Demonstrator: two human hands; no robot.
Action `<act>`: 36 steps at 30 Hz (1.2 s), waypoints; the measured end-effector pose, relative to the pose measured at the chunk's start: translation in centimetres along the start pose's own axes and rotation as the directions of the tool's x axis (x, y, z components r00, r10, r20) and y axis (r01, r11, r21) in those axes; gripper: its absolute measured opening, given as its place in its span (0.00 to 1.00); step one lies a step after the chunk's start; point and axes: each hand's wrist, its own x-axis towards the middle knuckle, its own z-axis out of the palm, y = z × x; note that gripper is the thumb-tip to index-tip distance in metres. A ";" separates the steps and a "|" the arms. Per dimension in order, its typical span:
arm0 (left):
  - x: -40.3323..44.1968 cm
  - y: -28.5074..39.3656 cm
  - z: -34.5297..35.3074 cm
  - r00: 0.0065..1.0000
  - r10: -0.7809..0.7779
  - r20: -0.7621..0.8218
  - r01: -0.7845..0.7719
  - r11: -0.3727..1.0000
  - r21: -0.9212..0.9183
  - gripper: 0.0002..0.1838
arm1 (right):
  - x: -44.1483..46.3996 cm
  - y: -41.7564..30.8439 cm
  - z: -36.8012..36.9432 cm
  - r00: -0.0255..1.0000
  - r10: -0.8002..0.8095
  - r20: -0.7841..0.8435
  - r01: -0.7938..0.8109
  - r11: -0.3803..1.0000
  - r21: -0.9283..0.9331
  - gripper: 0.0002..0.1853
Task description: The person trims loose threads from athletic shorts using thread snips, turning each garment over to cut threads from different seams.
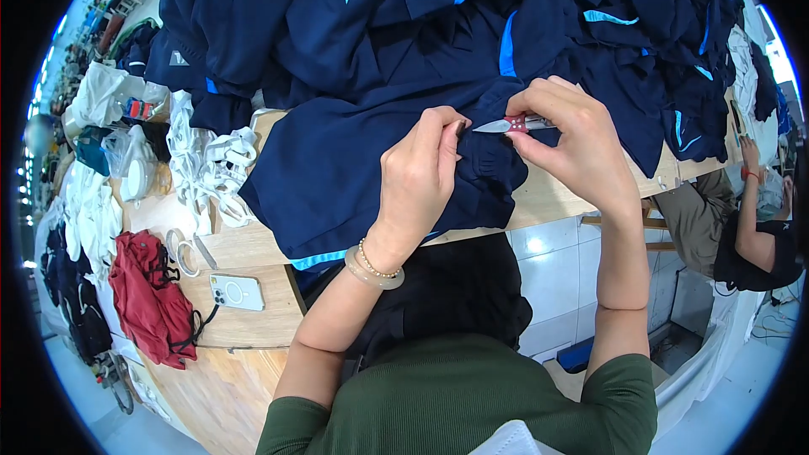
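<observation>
My right hand [573, 139] is closed around small thread snips [510, 124] with a red part and pointed metal blades. The blade tips point left, close to the fingertips of my left hand [421, 173]. My left hand is pinched, with a dark bit at its fingertips too small to name. Beneath both hands lies a navy garment [337, 160] with a gathered, elastic-looking edge [495, 156] and a light blue stripe near the front edge of the table.
A large heap of navy garments [337, 25] with blue stripes covers the back of the table. Left are white straps [202, 160], a tape roll [184, 253], a phone [237, 292] and a red bag [152, 299]. Another person [758, 236] sits at far right.
</observation>
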 end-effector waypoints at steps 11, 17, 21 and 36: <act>-3.2 1.3 1.9 0.957 -0.289 0.033 0.267 0.829 -0.492 0.01 | -5.6 -0.6 6.3 0.673 0.717 -0.181 -0.443 0.587 0.678 0.09; -5.2 -1.7 -1.6 0.955 -0.257 0.146 0.253 0.966 0.046 0.06 | -7.4 5.0 6.5 0.449 0.856 -0.257 -0.359 0.436 0.825 0.07; -6.5 -9.3 -9.6 0.948 -0.238 -0.210 0.318 0.743 0.589 0.12 | -8.1 7.6 6.6 0.471 0.869 -0.150 -0.297 0.316 0.901 0.05; -3.5 -3.0 2.3 0.943 -0.145 0.300 0.038 0.941 0.337 0.32 | -9.4 8.3 7.7 0.437 0.887 -0.148 -0.359 0.323 0.876 0.06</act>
